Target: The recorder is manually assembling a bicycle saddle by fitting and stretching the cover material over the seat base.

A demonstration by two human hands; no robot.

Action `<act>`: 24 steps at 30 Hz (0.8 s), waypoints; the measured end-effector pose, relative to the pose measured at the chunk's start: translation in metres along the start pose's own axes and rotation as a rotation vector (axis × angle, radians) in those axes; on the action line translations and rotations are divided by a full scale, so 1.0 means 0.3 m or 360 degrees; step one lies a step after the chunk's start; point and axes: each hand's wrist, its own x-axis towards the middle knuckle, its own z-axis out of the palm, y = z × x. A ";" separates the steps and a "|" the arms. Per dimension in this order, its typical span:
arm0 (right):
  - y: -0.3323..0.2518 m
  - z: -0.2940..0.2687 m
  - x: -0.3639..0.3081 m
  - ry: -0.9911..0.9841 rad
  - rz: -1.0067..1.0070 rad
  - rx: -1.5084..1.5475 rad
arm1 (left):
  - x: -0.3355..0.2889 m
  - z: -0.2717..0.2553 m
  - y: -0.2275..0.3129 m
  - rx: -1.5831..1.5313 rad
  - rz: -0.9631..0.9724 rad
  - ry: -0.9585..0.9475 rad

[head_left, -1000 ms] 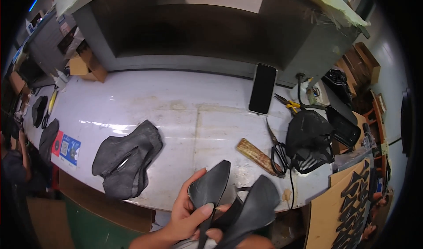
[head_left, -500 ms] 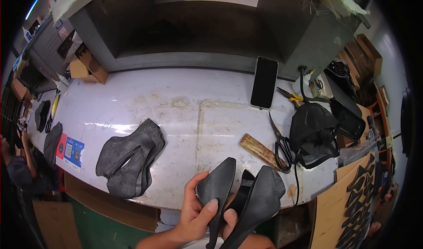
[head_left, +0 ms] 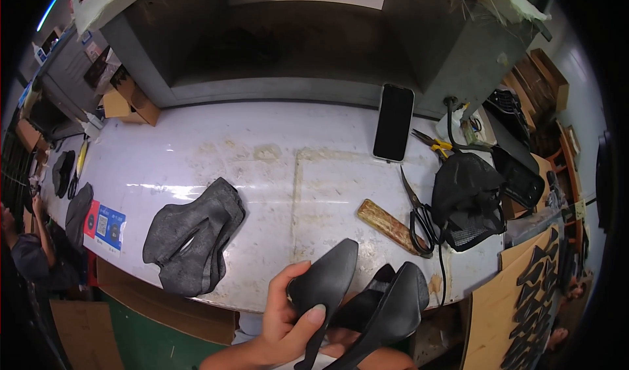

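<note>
My left hand (head_left: 288, 317) is closed on a black pointed shoe upper (head_left: 324, 278), its thumb pressed on the near face and its fingers behind. Just to the right is a second black pointed upper (head_left: 396, 304), tilted, its dark inner side partly showing. Low between the two pieces, my right hand (head_left: 339, 338) shows only in part; it grips the second upper from below, most of its fingers hidden. Both pieces are held above the table's front edge. On the table to the left lies a stack of black shoe uppers (head_left: 193, 239).
A phone (head_left: 394, 122), yellow-handled pliers (head_left: 432, 142), black scissors (head_left: 420, 216), a worn flat bar (head_left: 392, 226) and a black mesh bag (head_left: 466, 196) lie at right. A grey metal housing (head_left: 295, 92) stands behind. Cardboard with black pieces (head_left: 485, 331) is lower right; another person (head_left: 36, 255) is far left.
The right-hand upper has dropped and turned, showing more of its inner side. The left piece has tilted slightly rightward. My right thumb, plain before, is now mostly hidden.
</note>
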 end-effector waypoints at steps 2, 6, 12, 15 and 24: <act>-0.011 -0.058 -0.059 0.0029 -0.0034 0.0004 | 0.018 -0.069 0.034 0.0095 -0.0077 -0.0290; -0.058 -0.149 -0.033 -0.0253 -0.0355 -0.0751 | 0.033 -0.103 0.062 0.0186 -0.0418 -0.0646; -0.047 -0.078 -0.012 -0.0102 -0.1177 -0.1156 | 0.026 -0.119 0.080 0.0030 -0.0594 -0.0677; -0.043 -0.067 -0.014 -0.0013 -0.1583 -0.1327 | 0.028 -0.127 0.083 -0.0094 -0.0723 -0.0703; -0.059 -0.054 -0.035 -0.0202 -0.1249 -0.1141 | 0.035 -0.121 0.085 -0.0217 -0.0821 -0.0688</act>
